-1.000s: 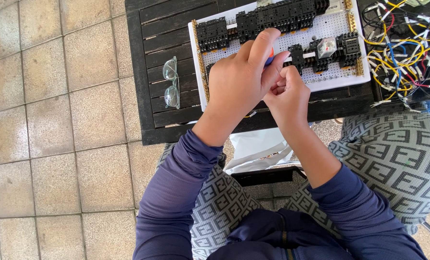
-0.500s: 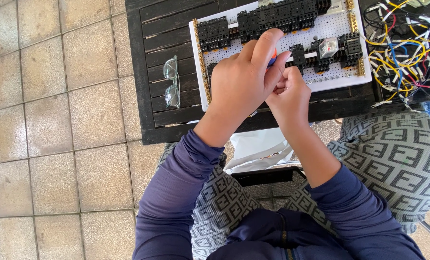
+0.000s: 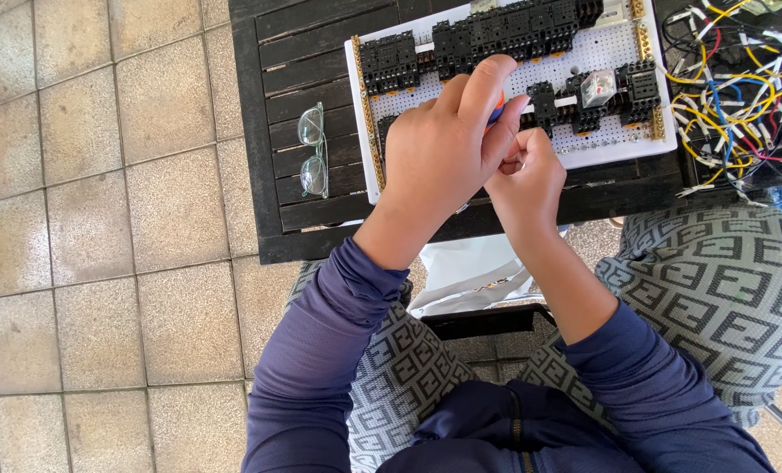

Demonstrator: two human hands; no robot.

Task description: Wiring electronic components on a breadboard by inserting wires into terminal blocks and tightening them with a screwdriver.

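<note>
Most black relay sockets (image 3: pixel 505 26) already sit on the white perforated board (image 3: pixel 601 144); left hand (image 3: pixel 443 149) fingers grip an orange-blue tool, right hand (image 3: pixel 524 180) closed beside it, loose wires (image 3: pixel 732 79) unused

Both hands meet over the near edge of the perforated board (image 3: pixel 601 144), which lies on the slatted table (image 3: pixel 277 70). Left hand (image 3: pixel 439 149) sits just left of the right hand (image 3: pixel 524 184), fingers touching — a small tool (image 3: pixel 496 112) shows between them, mostly hidden.

Beyond the hands, along the board's far edge: a row of relay sockets (image 3: pixel 496 31). Right of the hands, on the board, a shorter cluster of sockets (image 3: pixel 597 92). Further right, off the board, a tangle of wires (image 3: pixel 732 88) on the table.

Left of the left hand, well apart — safety glasses (image 3: pixel 312 151) on the slats.

Nearer than the hands, below the table edge, a plastic bag (image 3: pixel 470 276) between the knees. Tiled floor (image 3: pixel 84 219) to the far left.
</note>
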